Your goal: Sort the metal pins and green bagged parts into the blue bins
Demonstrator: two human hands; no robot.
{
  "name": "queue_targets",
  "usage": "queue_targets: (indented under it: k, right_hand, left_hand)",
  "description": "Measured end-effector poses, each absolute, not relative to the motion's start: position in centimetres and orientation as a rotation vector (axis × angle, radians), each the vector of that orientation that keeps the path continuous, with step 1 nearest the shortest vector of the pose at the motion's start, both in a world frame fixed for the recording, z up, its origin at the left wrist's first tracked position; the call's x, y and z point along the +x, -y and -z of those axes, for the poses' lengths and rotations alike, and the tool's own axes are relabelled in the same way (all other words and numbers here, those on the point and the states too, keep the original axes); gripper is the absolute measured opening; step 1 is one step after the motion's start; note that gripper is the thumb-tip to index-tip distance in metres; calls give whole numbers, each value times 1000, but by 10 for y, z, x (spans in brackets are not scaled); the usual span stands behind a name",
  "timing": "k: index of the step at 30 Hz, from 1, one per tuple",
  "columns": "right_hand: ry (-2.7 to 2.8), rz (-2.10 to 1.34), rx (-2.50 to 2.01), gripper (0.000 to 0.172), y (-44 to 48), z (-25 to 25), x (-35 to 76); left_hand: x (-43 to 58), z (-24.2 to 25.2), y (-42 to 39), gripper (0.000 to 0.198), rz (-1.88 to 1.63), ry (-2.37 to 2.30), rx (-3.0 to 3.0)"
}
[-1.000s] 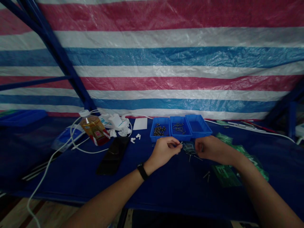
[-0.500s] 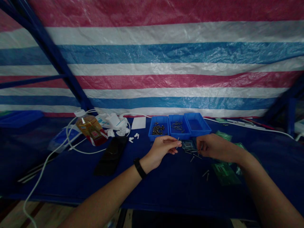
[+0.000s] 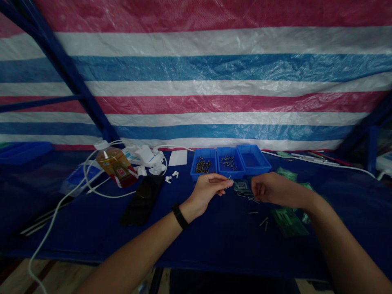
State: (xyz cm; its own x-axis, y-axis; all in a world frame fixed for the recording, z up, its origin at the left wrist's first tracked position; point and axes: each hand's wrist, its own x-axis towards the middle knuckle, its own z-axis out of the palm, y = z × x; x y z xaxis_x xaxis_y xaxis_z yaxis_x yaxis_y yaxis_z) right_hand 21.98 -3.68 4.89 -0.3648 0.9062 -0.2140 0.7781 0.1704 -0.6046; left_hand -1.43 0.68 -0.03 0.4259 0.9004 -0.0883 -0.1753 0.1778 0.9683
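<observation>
My left hand (image 3: 210,192) pinches a thin metal pin (image 3: 229,178) between its thumb and fingertips, just below the front of a blue divided tray (image 3: 231,176). A few centimetres to the right, my right hand (image 3: 271,190) has curled fingers that hide whatever may lie in them. Between my hands lies a small dark circuit board (image 3: 241,186). Loose metal pins (image 3: 252,199) are scattered on the blue cloth below it. The tray's left bin holds dark nuts (image 3: 203,166), and its middle bin holds pins (image 3: 228,162).
Green circuit boards in plastic (image 3: 289,222) lie right of my right hand. To the left are a black phone (image 3: 142,200), white earbuds (image 3: 170,179), an amber bottle (image 3: 115,165) and a white cable (image 3: 92,179). A striped tarp (image 3: 196,69) hangs behind the blue-covered table (image 3: 214,245).
My hands stay close together with only small shifts, and the left hand still pinches the pin. The whole view has drifted slightly.
</observation>
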Motion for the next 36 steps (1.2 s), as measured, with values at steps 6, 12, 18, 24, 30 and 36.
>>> queue_targets:
  k: [6, 12, 18, 24, 30, 36]
  right_hand:
    - [2151, -990, -1545, 10, 37, -51, 223]
    - [2033, -860, -1406, 16, 40, -63, 215]
    - [2066, -754, -1530, 20, 36, -57, 226]
    - [1992, -871, -1375, 31, 36, -50, 204]
    - [1916, -931, -1303, 17, 35, -37, 181]
    - [1701, -830, -1215, 24, 26, -43, 188]
  left_hand:
    - [-15, -3, -6, 40, -881, -818, 1133]
    - [-13, 0, -5, 42, -768, -794, 1164]
    - [-11, 7, -5, 38, -793, -807, 1348]
    - [-11, 11, -4, 48, -774, -726, 1392]
    - [-11, 15, -5, 49, -806, -715, 1480]
    - [-12, 12, -2, 46, -826, -704, 1520]
